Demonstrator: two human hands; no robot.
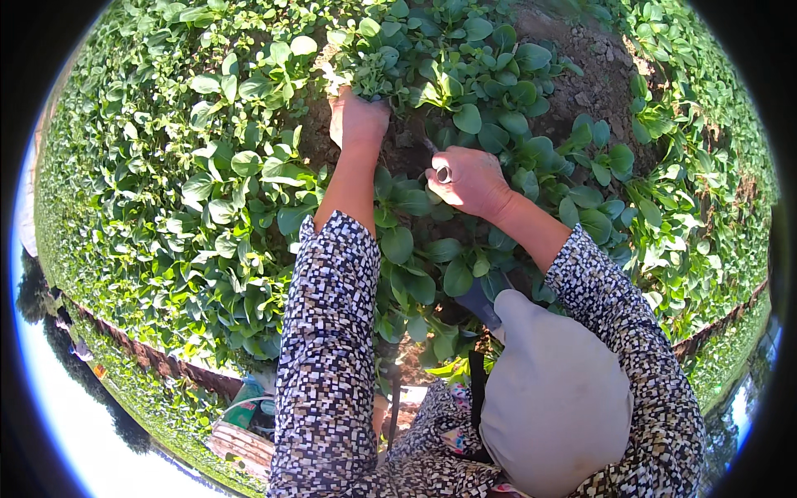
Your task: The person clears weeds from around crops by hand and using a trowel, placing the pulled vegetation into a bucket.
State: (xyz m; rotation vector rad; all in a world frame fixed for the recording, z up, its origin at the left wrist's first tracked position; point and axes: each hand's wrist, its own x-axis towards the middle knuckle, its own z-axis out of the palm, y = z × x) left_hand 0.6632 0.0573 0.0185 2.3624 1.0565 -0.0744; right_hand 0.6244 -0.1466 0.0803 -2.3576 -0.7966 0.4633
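Among low green plants, my left hand [359,121] reaches forward with its fingers curled into a clump of small-leaved greenery [369,73]. Leaves partly cover its fingertips, and the hand looks closed on the stems. To its right and slightly nearer, my right hand [471,181] is wrapped round a tool with a hollow, tubular metal handle [444,174]. The handle's open end points up toward me. The tool's working end is down by the dark soil and foliage between the hands, too hidden to make out. Broad-leaved green plants [398,245] surround both hands.
Bare brown soil [594,75] shows at the far right of the hands. A rounded grey cloth shape [556,390], seemingly my bent knee, fills the lower right. A woven basket [241,444] with a green bag [243,404] stands at the lower left. Dense leafy plants [149,207] spread leftward.
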